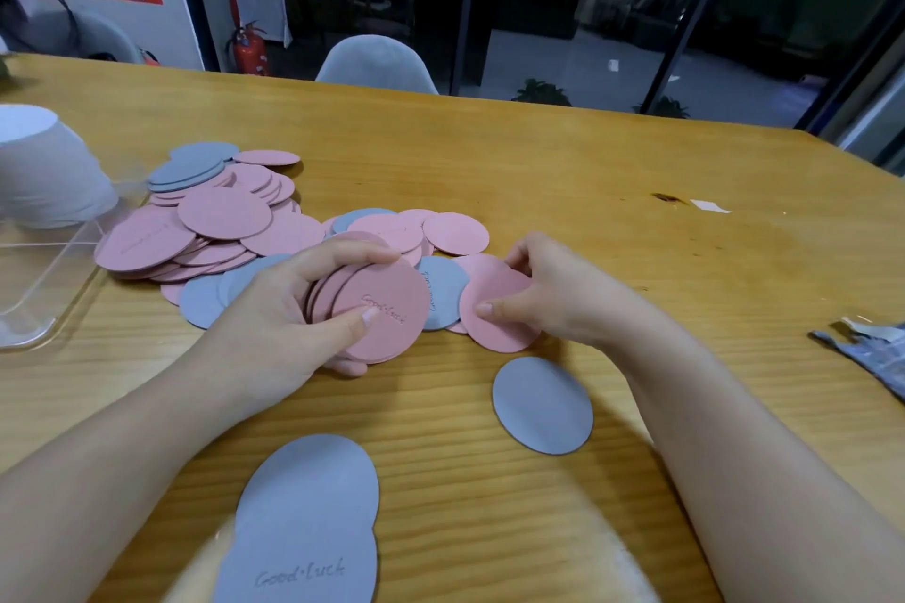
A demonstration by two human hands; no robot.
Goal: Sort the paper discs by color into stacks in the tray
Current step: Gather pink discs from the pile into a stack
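gripping pink discs [377, 309], both hands

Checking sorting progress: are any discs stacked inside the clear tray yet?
No. The clear tray at the left shows no discs inside; the pink and blue discs lie heaped on the table beside it.

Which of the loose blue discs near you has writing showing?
The nearest blue disc, at the bottom edge: it reads "Good luck". The other two show blank faces.

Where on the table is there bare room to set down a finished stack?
Bare wood lies right of the right hand, toward the paper scrap, and across the far table beyond the pink pile. The clear tray at left shows bare floor. It is crowded around both hands.
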